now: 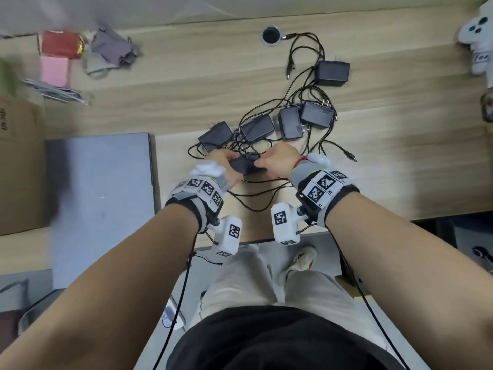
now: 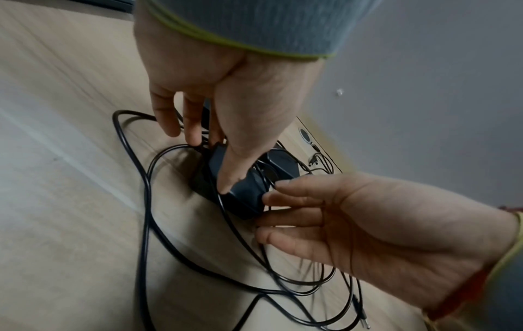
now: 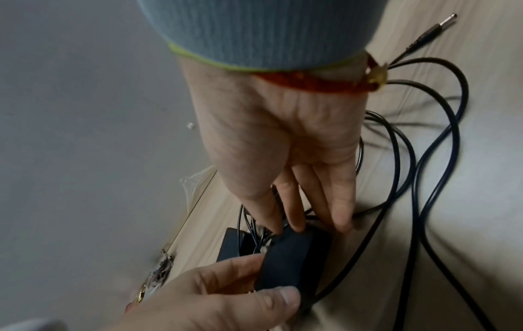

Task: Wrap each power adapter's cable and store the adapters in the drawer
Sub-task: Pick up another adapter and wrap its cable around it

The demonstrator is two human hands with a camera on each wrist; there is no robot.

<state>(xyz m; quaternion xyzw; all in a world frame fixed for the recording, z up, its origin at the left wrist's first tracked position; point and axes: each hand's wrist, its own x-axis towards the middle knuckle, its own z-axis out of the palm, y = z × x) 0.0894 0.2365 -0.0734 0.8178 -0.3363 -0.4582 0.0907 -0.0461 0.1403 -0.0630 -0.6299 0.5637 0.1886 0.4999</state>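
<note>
A black power adapter (image 1: 244,165) lies near the wooden desk's (image 1: 400,156) front edge. My left hand (image 1: 229,160) grips the adapter's left end, thumb on top (image 2: 226,181) and fingers behind. My right hand (image 1: 260,162) holds the other end, thumb and fingertips (image 3: 295,221) at the edge where thin cables cross. The same adapter (image 2: 244,199) (image 3: 294,262) fills both wrist views. Its black cable (image 2: 144,201) loops loosely over the desk around both hands. Several more black adapters (image 1: 257,128) (image 1: 332,70) lie behind in tangled cables. No drawer is in view.
A flat grey slab (image 1: 101,196) lies left of my hands, beside a cardboard box (image 1: 18,169). Red and pink packets (image 1: 60,45), purple cloth (image 1: 114,46), and a cable hole (image 1: 270,35) sit at the back. A white plush toy (image 1: 477,41) is far right.
</note>
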